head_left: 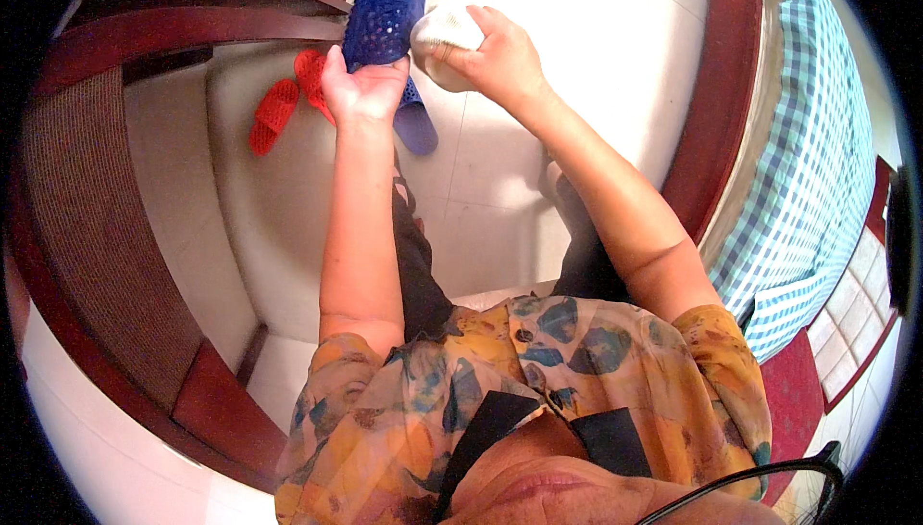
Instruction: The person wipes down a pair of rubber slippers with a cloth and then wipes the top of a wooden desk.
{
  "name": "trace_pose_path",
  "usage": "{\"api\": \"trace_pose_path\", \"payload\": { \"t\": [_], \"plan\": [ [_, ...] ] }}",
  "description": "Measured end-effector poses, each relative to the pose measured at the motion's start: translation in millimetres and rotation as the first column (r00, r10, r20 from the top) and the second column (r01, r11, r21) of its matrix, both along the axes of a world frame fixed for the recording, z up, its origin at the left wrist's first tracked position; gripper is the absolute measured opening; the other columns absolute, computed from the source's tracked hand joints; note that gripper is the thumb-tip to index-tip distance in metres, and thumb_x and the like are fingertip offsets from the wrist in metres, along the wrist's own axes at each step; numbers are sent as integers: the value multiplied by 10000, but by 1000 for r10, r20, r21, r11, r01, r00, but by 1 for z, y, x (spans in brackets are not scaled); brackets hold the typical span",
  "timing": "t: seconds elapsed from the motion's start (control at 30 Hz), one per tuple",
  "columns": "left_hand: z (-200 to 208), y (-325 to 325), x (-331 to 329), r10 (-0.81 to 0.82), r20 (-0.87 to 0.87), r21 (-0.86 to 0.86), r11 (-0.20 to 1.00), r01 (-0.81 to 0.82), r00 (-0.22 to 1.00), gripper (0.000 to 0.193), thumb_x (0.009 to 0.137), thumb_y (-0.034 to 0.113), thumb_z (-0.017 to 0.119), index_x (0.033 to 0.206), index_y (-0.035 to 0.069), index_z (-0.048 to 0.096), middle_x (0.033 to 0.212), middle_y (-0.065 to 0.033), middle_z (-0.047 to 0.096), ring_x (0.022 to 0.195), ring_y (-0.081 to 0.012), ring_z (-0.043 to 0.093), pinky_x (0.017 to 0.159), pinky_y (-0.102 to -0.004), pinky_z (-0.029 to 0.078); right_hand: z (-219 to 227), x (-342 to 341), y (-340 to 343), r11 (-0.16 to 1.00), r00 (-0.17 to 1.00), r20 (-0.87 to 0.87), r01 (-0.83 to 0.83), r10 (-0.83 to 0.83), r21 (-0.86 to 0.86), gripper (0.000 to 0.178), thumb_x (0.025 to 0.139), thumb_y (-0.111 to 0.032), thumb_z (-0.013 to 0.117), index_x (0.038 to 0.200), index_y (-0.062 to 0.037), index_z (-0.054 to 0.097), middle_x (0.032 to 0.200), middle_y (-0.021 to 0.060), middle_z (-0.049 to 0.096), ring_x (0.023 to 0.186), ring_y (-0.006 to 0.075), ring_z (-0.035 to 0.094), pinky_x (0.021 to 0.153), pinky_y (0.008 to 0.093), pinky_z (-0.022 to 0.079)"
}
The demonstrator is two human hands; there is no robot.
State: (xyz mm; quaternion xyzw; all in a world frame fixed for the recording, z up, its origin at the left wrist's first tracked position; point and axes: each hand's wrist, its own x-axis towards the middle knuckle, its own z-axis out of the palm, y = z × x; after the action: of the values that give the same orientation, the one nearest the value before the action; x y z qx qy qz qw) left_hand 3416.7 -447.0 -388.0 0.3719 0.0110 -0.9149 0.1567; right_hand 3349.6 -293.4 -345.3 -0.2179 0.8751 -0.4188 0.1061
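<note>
My left hand [367, 90] holds a dark blue perforated slipper [386, 17] out in front, palm up under its near end. Its fingers are mostly hidden beneath the slipper. Just to the right, my right hand [508, 56] is closed around a bunched white cloth [448, 33], close against the slipper's right side; whether they touch I cannot tell. A second blue slipper [416, 123] lies on the floor below my left hand. Two red perforated slippers, one further left [275, 116] and one partly behind my left hand [310, 73], also rest on the floor.
Dark red wooden furniture with a brown woven panel [115, 237] curves along the left. At right stands a wooden-framed bed [716, 92] with a teal-and-white checked cover [817, 160]. Pale floor tiles [481, 169] lie between, with my dark-trousered legs [418, 265] below.
</note>
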Motion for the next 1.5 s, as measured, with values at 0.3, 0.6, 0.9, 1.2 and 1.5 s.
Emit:
{"api": "trace_pose_path", "payload": {
  "t": [0.3,0.6,0.9,1.2,1.5],
  "plan": [
    [2,10,-6,-79,90,-92,992,87,993,418,906,306,407,1172,-7,482,1242,-161,509,1144,-318,480,972,-469,357,18,1,2,986,931,-349,54,-107,-159,396,614,-172,748,969,-53,619,985,143,575,876,299,585,730,356,485],
    [9,36,-3,-204,126,-387,891,237,971,272,934,238,470,1080,9,479,1096,-134,571,1006,-273,579,856,-453,489,24,-15,7,998,891,-453,44,-23,36,356,594,-122,705,939,-180,641,991,83,572,836,265,599,680,333,494],
    [-25,17,10,-312,-212,51,943,330,926,357,945,299,403,1096,-5,514,1094,-163,601,1003,-296,592,851,-476,486,19,-62,38,917,879,-262,381,-398,-114,240,713,-171,643,904,-36,588,878,184,577,845,367,551,740,402,456],
    [-4,10,0,-226,-304,167,944,286,925,235,902,202,385,922,45,558,927,-102,620,781,-205,584,611,-323,448,-12,-76,66,841,939,-75,333,-335,427,403,684,-343,652,988,-80,624,863,155,649,842,321,619,742,399,485],
    [-5,9,9,-90,-188,258,956,138,978,383,936,359,311,1054,58,517,1024,-92,573,842,-203,514,663,-352,393,51,-48,30,818,862,-174,362,-476,-446,284,711,-132,671,965,-35,589,865,129,600,841,245,589,739,328,468]
  ]
}}
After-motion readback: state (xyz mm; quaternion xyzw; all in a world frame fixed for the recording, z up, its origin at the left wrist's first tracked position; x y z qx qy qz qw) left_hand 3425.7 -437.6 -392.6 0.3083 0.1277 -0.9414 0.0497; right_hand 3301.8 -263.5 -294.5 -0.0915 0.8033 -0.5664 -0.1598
